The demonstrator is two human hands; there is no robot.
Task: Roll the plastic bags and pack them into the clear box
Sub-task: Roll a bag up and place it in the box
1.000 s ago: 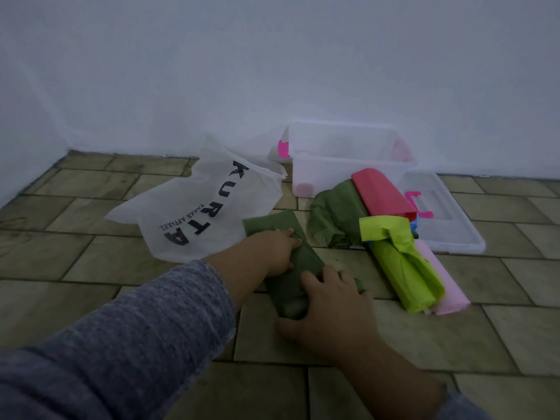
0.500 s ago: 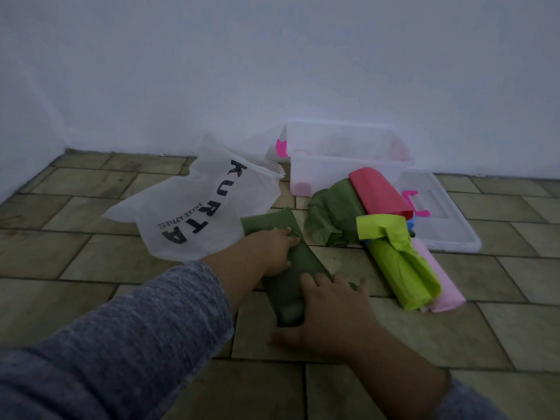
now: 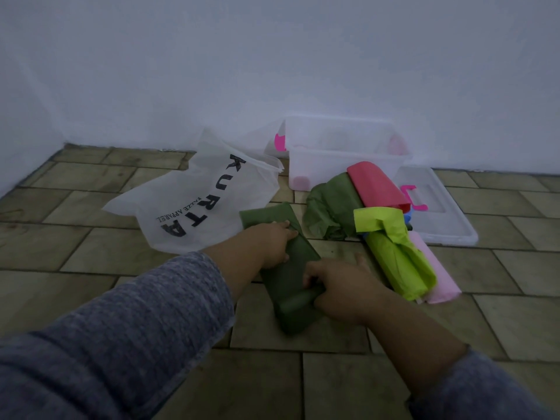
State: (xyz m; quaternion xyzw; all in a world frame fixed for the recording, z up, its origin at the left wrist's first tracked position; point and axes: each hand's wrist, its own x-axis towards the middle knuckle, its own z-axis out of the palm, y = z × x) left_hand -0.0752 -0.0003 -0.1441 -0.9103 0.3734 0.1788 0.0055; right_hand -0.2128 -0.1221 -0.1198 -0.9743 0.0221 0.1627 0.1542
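The right hand [image 3: 339, 291] is curling its fingers around the near end of the dark green bag [image 3: 283, 275] on the floor, beginning the roll. The left hand [image 3: 274, 242] is pressing it flat with fingers straight. The next move is probably calling for tight, even rolling.

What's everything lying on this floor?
Box: 1, clear, by wall.
Lid: 1, clear, right of box.
Printed bag: 1, white, left.
Folded bag: 1, dark green, under both hands.
Crumpled bag: 1, dark green, before box.
Red bag: 1, red, between box and lime bag.
Lime bag: 1, lime, right of hands.
Pink bag: 1, pale, beside lime bag.
Left hand: 1, presses the folded bag.
Right hand: 1, fingers grip its rolled end.
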